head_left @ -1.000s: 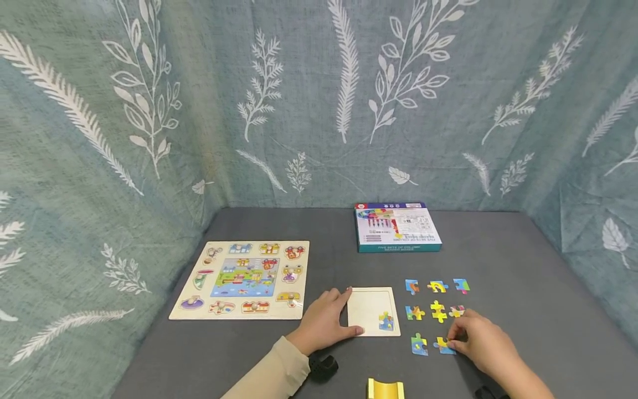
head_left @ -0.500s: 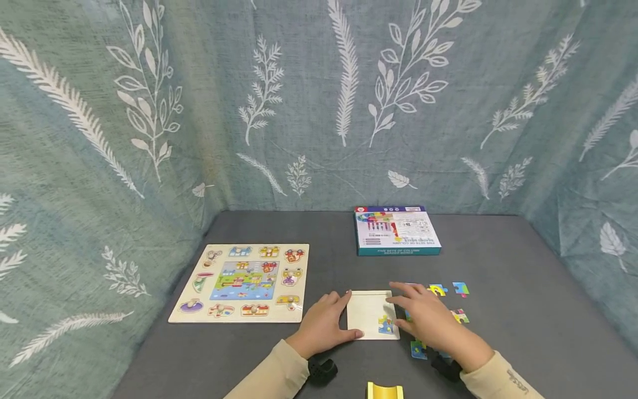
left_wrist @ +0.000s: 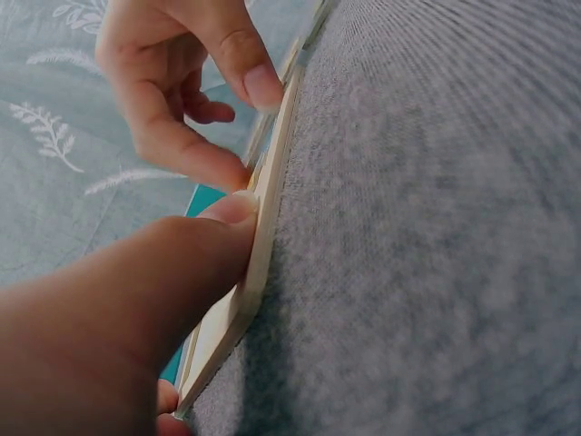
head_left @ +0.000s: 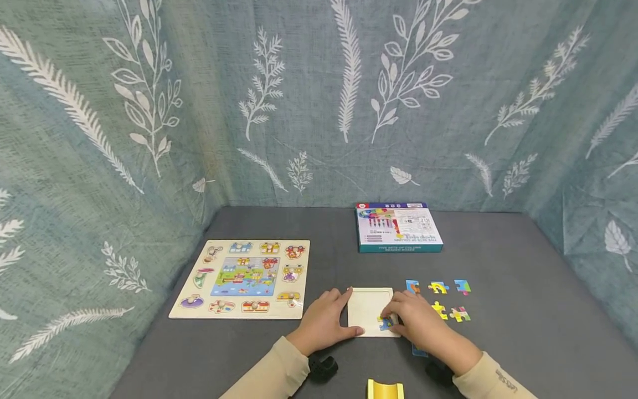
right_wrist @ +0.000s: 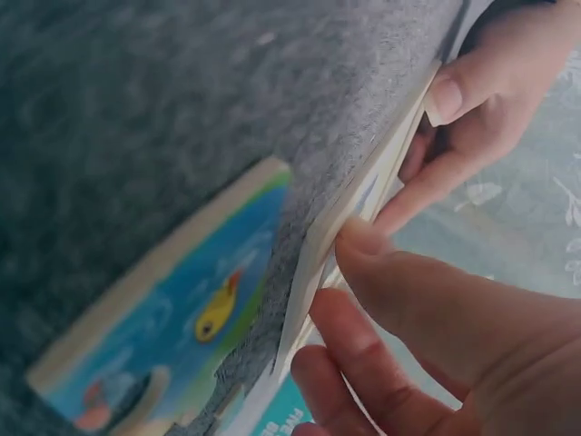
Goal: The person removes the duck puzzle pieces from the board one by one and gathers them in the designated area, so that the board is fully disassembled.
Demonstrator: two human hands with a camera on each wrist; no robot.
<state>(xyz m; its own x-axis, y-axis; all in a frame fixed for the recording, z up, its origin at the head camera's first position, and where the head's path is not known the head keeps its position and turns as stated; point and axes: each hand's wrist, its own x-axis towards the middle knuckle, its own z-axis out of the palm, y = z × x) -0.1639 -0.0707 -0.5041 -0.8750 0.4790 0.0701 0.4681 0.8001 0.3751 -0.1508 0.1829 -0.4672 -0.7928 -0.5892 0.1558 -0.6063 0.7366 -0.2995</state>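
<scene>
A small square wooden puzzle board [head_left: 364, 306] lies on the dark table in the head view. My left hand [head_left: 326, 321] holds it on the left, with the thumb at the near edge and fingers at the far left corner. One blue and yellow jigsaw piece [head_left: 384, 325] sits in the board's near right corner. My right hand [head_left: 421, 327] bends over that corner, thumb and fingertips pinching around the jigsaw piece and partly covering it. In the right wrist view, my right thumb [right_wrist: 372, 250] overlaps the board's edge. A fish-printed jigsaw piece [right_wrist: 182, 318] lies beside it.
Several loose jigsaw pieces [head_left: 459, 314] lie right of the board, some hidden by my right hand. A larger knobbed puzzle board [head_left: 239, 316] lies at left. A flat box [head_left: 399, 227] stands behind, and a yellow curved block [head_left: 385, 390] sits at the front edge.
My right hand has moved left from a loose piece in the near row to the piece on the small board, and its fingers have closed in there. My left hand stays put.
</scene>
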